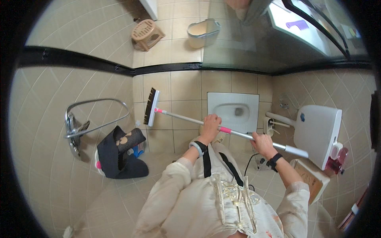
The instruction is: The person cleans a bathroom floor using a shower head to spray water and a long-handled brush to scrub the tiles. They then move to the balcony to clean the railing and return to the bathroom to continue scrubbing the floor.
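Note:
A long-handled floor scrub brush (184, 118) lies slantwise across my front, held in both hands. My left hand (210, 127) grips the silver pole just left of its pink collar. Nearer the white end grip, my right hand (263, 144) is closed around the pole. The brush head (151, 107), with dark bristles and a white back, is at the left, its bristles facing the left wall. Below the pole's middle section, beyond my hands, a white squat toilet (233, 99) is set in the tiled floor.
At left are a chrome shower mixer with hose (78, 128) and dark mats (122, 157). A white cistern (317, 134) and a bin-like box (312, 178) stand right. Beyond the black door track (166, 67) are a plastic stool (148, 33) and a bucket (199, 40). A glass panel (238, 50) stands there.

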The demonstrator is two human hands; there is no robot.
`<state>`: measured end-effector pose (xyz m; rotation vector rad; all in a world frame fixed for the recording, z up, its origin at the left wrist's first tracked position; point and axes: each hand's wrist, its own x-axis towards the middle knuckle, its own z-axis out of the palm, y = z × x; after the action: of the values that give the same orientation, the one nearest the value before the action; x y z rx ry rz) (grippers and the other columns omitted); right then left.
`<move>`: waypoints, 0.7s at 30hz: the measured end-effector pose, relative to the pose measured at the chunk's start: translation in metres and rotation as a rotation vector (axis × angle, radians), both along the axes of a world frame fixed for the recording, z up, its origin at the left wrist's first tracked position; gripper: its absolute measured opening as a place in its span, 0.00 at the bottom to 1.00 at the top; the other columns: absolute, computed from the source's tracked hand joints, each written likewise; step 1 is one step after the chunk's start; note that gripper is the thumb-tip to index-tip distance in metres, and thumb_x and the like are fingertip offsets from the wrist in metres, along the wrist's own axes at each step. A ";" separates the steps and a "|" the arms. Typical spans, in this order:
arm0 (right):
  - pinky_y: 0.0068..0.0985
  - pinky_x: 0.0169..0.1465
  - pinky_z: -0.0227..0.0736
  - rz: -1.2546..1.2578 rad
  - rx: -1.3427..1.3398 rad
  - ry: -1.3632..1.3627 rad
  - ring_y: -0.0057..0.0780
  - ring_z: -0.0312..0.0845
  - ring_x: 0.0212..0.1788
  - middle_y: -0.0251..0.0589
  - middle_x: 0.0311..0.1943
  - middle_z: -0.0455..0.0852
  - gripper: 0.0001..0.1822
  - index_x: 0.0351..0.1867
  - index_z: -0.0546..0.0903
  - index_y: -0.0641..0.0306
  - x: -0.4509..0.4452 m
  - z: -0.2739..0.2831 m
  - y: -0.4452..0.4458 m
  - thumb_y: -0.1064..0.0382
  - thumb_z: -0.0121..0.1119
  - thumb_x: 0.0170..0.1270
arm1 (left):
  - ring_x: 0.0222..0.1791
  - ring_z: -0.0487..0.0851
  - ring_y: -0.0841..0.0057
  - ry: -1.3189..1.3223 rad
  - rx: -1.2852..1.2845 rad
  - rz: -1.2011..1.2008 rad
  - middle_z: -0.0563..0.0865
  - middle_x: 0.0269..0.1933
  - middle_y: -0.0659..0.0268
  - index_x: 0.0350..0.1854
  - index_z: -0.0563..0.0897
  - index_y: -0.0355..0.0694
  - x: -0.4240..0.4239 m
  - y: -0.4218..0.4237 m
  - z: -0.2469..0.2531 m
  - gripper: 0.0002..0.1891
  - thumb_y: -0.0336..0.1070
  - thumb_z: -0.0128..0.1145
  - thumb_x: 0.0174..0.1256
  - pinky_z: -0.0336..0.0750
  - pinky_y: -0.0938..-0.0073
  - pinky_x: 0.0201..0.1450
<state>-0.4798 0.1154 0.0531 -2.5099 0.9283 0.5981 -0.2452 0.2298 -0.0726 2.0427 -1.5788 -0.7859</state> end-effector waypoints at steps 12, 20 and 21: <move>0.43 0.30 0.71 -0.345 0.116 -0.157 0.53 0.76 0.23 0.52 0.17 0.78 0.10 0.24 0.74 0.62 -0.061 -0.013 0.048 0.61 0.61 0.48 | 0.71 0.49 0.56 1.339 -0.413 1.512 0.52 0.69 0.46 0.70 0.48 0.35 0.165 0.114 -0.050 0.49 0.61 0.58 0.57 0.44 0.61 0.72; 0.40 0.27 0.71 -0.273 0.066 -0.174 0.50 0.75 0.20 0.51 0.16 0.76 0.08 0.21 0.74 0.63 -0.114 0.008 0.049 0.62 0.59 0.45 | 0.54 0.76 0.67 1.734 -0.866 1.539 0.81 0.49 0.60 0.51 0.76 0.37 0.236 0.135 -0.044 0.29 0.57 0.60 0.58 0.68 0.67 0.60; 0.40 0.27 0.71 -0.270 0.065 -0.166 0.50 0.75 0.20 0.50 0.16 0.76 0.08 0.21 0.74 0.63 -0.118 0.009 0.049 0.62 0.59 0.45 | 0.52 0.77 0.67 1.689 -0.905 1.535 0.82 0.47 0.62 0.49 0.78 0.39 0.234 0.134 -0.048 0.24 0.54 0.57 0.62 0.69 0.68 0.58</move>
<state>-0.5981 0.1639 0.0621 -2.2833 1.1382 0.3245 -0.0111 0.3640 -0.1210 0.6784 0.5994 -0.5159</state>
